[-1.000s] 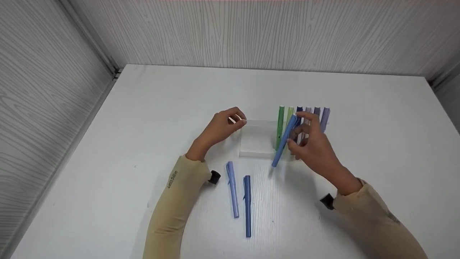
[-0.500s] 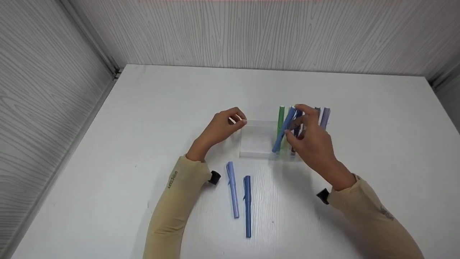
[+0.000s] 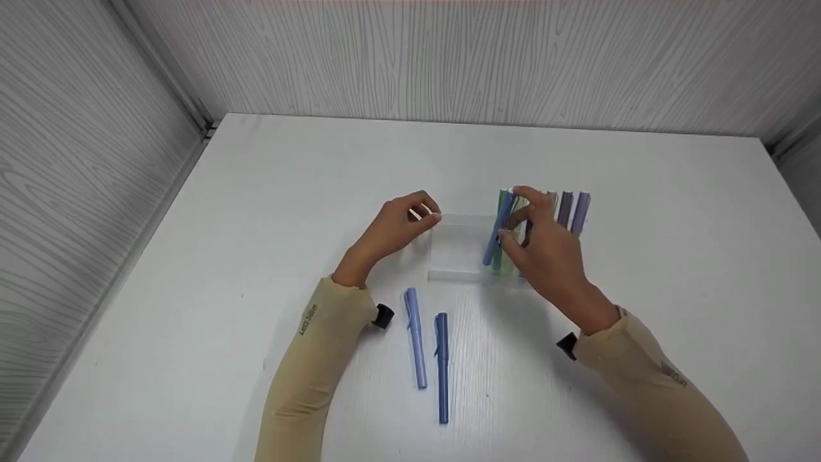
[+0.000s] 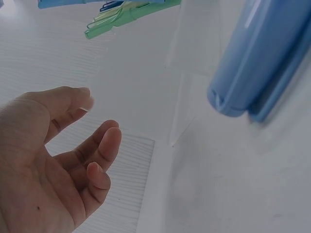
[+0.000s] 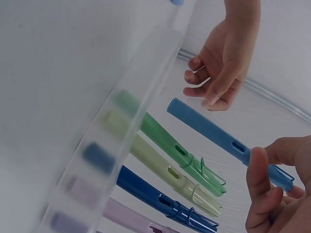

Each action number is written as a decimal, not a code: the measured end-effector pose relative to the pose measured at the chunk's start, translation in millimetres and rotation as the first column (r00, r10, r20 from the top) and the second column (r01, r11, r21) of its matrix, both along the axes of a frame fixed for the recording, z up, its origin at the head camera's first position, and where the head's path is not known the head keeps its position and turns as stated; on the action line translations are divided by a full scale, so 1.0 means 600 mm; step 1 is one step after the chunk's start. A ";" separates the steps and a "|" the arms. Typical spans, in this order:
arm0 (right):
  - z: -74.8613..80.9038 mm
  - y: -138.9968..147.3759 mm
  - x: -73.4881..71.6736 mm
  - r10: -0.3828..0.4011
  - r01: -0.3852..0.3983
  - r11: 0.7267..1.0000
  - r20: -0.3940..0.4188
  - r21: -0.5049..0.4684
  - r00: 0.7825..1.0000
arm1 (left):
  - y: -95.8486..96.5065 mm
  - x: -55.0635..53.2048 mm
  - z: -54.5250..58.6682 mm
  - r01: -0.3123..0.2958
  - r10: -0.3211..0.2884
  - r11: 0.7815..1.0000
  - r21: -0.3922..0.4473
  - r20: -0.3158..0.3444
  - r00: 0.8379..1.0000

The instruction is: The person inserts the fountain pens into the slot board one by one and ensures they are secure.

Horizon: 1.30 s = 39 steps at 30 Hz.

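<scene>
My right hand (image 3: 551, 250) pinches a blue capped pen (image 3: 494, 237) near its cap end. The pen tilts, its lower end left of the green pen (image 5: 167, 143) and apart from it in the right wrist view. A clear plastic pen stand (image 3: 449, 276) holds several pens upright in a row: green, light green (image 5: 155, 160), dark blue (image 5: 146, 191), pink-lilac and purple (image 3: 580, 215). Its left part has no pens. With thumb and forefinger, my left hand (image 3: 397, 224) grips the stand's upper left corner; the other fingers curl loosely (image 4: 104, 179).
Two capped pens lie on the white table (image 3: 192, 321) in front of the stand: a periwinkle pen (image 3: 415, 340) and a darker blue pen (image 3: 442, 369). A wood-grain panel (image 3: 410, 64) rises behind the table.
My right hand has moved left and away with the blue pen, from in front of the stand to beside the green pen. The left hand has stayed at the corner.
</scene>
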State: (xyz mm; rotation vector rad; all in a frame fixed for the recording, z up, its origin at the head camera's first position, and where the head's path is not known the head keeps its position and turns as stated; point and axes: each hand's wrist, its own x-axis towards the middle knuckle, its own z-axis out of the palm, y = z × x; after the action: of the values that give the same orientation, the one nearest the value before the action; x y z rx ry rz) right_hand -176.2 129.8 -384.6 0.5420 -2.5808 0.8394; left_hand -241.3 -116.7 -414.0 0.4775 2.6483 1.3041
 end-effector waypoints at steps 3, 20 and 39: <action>-0.002 -0.002 -0.001 -0.006 0.006 1.000 0.020 0.009 1.000 | 0.000 0.001 0.001 -0.004 0.004 1.000 0.000 -0.006 1.000; -0.017 -0.011 -0.008 -0.016 0.015 0.999 0.034 0.032 0.999 | -0.002 0.000 -0.002 0.000 0.000 1.000 0.004 -0.004 1.000; -0.024 -0.017 -0.023 0.010 -0.020 0.997 0.123 0.077 0.992 | 0.000 -0.002 -0.001 0.005 -0.005 1.000 0.006 -0.002 1.000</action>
State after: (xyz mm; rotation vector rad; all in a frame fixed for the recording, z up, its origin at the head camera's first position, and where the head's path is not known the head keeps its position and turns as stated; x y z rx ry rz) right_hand -190.0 119.7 -399.0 0.5489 -2.7340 0.8027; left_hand -242.5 -116.9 -414.8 0.4866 2.6434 1.3111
